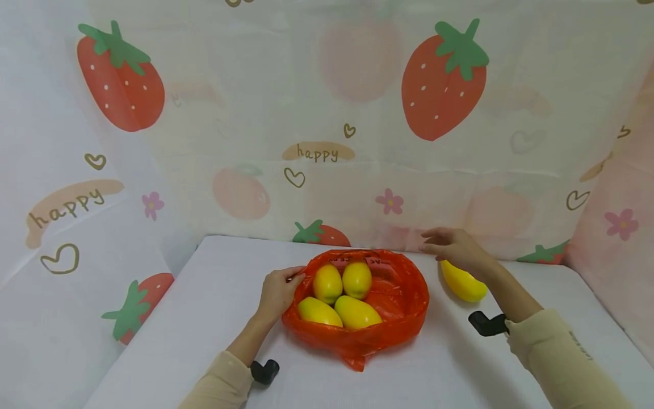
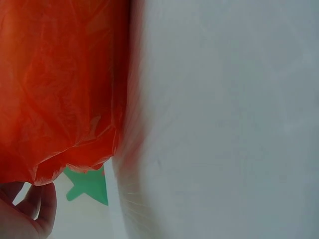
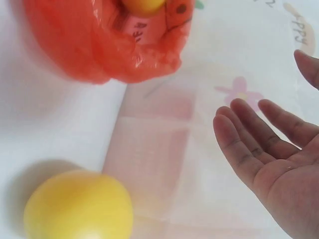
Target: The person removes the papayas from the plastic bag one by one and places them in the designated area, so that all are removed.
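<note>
A red plastic bag [image 1: 390, 336] stands on the table with its mouth spread wide. Inside, several yellow mangoes [image 1: 356, 279] lie toward its left side. My left hand [image 1: 276, 291] pinches the bag's left rim between thumb and fingers; the left wrist view shows the fingertips against the red plastic [image 2: 65, 89]. To the right of the bag, one loose mango [image 1: 464, 284] rests on the table. My right hand [image 1: 456, 249] is raised above and behind that mango, holding nothing. In the right wrist view its fingers [image 3: 249, 134] extend loosely, apart from the mango.
The white table [image 1: 204, 318] backs onto a hanging cloth [image 1: 317, 113] printed with strawberries, hearts and flowers. Similar cloth hangs at the left and right sides. Black wrist-camera mounts [image 1: 486, 324] stick out from both wrists.
</note>
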